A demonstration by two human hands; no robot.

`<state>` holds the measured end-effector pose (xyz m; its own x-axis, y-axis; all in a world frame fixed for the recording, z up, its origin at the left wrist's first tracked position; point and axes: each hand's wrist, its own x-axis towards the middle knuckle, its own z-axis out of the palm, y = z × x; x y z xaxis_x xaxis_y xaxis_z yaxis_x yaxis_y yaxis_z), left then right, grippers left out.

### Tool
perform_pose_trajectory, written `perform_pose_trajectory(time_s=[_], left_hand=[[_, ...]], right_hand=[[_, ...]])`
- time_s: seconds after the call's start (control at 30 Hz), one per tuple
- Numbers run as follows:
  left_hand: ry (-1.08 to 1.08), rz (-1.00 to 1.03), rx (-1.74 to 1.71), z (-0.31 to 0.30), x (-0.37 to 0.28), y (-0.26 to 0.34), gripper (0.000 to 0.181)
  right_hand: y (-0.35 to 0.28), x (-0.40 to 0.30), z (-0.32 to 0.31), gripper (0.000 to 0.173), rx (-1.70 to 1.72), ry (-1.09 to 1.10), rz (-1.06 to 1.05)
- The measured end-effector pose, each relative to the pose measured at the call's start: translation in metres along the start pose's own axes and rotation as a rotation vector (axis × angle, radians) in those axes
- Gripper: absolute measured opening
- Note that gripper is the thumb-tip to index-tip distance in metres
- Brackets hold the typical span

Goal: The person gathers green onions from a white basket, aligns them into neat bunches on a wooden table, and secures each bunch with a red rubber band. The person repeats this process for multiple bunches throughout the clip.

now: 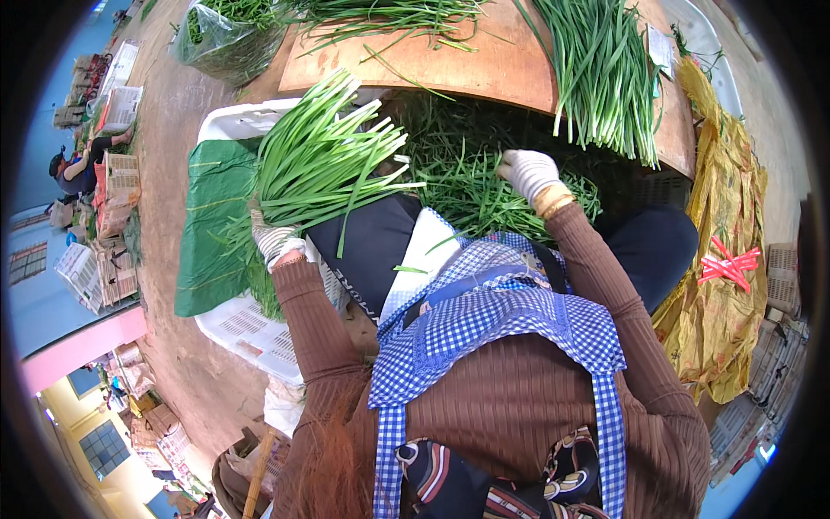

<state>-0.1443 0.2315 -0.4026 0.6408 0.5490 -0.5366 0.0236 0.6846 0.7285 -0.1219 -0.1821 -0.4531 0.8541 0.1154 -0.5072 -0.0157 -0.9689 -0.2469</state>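
Note:
My left hand, in a striped white glove, grips a thick bunch of garlic chives near its leafy end. The pale cut ends of the bunch point up and to the right over my dark trouser leg. My right hand, gloved alike, is above a heap of loose green chive leaves before my lap. Its fingers are curled, and whether anything is between them cannot be made out. Under the left bunch is a white plastic crate with a green woven sheet over its side, holding more greens.
A wooden board ahead bears more chives, including a large bunch at its right. A clear plastic bag of greens stands at upper left. Yellow sacking with red tape ties lies right. Another person sits far left near stacked crates.

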Motion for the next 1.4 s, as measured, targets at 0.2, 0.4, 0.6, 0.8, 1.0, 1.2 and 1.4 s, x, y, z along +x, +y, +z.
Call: perform_pose_trajectory(time_s=[0.2, 0.4, 0.6, 0.8, 1.0, 1.2, 1.4], left_hand=[[-0.060, 0.012, -0.008, -0.005, 0.011, 0.000, 0.037], [-0.022, 0.062, 0.098, 0.018, -0.016, 0.000, 0.039], [0.028, 0.134, 0.088, 0.020, -0.027, -0.005, 0.040], [0.025, 0.085, 0.083, 0.008, -0.010, -0.005, 0.040], [-0.068, 0.070, 0.084, 0.003, 0.000, -0.002, 0.038], [0.001, 0.078, 0.103, 0.013, -0.013, -0.001, 0.043], [-0.037, -0.023, 0.005, 0.001, 0.007, -0.001, 0.042]], right_hand=[[-0.073, -0.020, -0.052, 0.044, 0.672, 0.409, -0.395], [-0.130, 0.002, -0.042, 0.023, 1.502, -0.289, -0.457], [-0.076, -0.011, -0.021, 0.033, 1.604, -0.098, -0.360], [-0.029, -0.020, -0.029, 0.040, -0.118, 0.306, -0.148], [-0.109, 0.006, -0.033, 0.036, 1.020, 0.066, -0.529], [-0.116, 0.000, -0.027, 0.017, 1.299, 0.001, -0.338], [-0.069, -0.005, -0.009, 0.029, 1.085, 0.277, -0.182]])
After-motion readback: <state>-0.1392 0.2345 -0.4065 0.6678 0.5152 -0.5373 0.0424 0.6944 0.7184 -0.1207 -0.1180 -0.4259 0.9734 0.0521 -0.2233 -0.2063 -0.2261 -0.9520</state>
